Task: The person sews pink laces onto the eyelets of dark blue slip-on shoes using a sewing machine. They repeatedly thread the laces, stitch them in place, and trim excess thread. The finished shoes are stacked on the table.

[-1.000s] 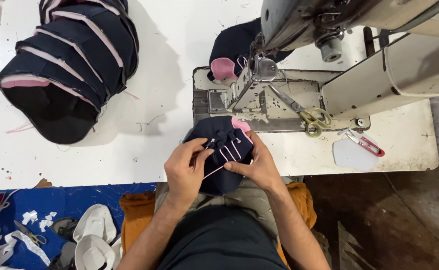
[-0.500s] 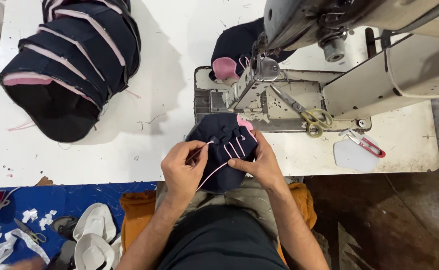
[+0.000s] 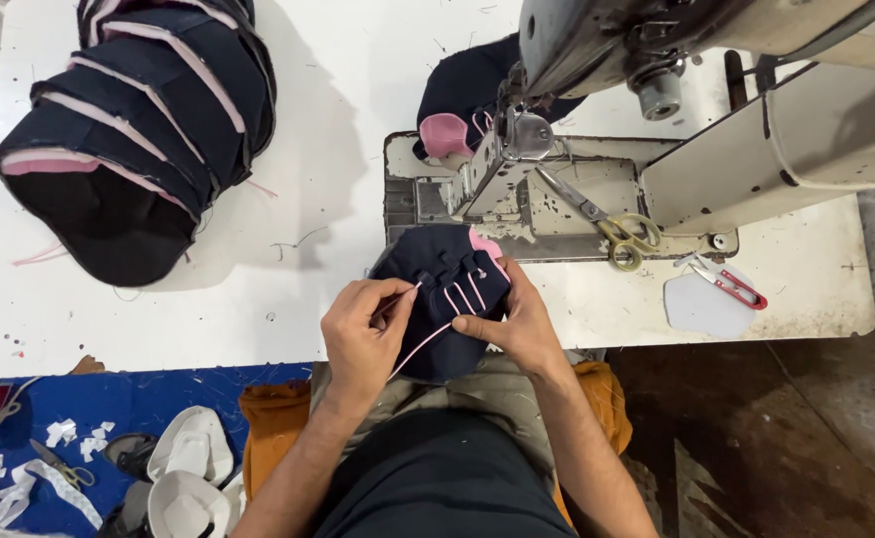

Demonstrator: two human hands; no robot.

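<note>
— What do the two hands have between them?

— A dark navy fabric cap with pink trim (image 3: 437,289), at the near edge of the white worktable (image 3: 308,269), just in front of the grey metal bed of the industrial sewing machine (image 3: 577,189). The left hand (image 3: 363,339) pinches a thin pink cord (image 3: 420,349) between thumb and fingertips, closed tightly on it; the cord runs slanting down across the cap.

— And the right hand?

— The right hand (image 3: 517,324) cups the cap's right side, fingers curled around the fabric and the thumb pressed on top, near several short pink stitched bars.

— What lies around them?

— A pair of yellow-handled scissors (image 3: 607,224) rests on the machine bed, and a small red-handled thread snipper (image 3: 727,284) lies on the table to the right. A stack of nested navy caps with pink edging (image 3: 129,139) sits at the far left of the table, well apart from the hands. Another navy and pink cap piece (image 3: 457,110) lies behind the needle area.
</note>
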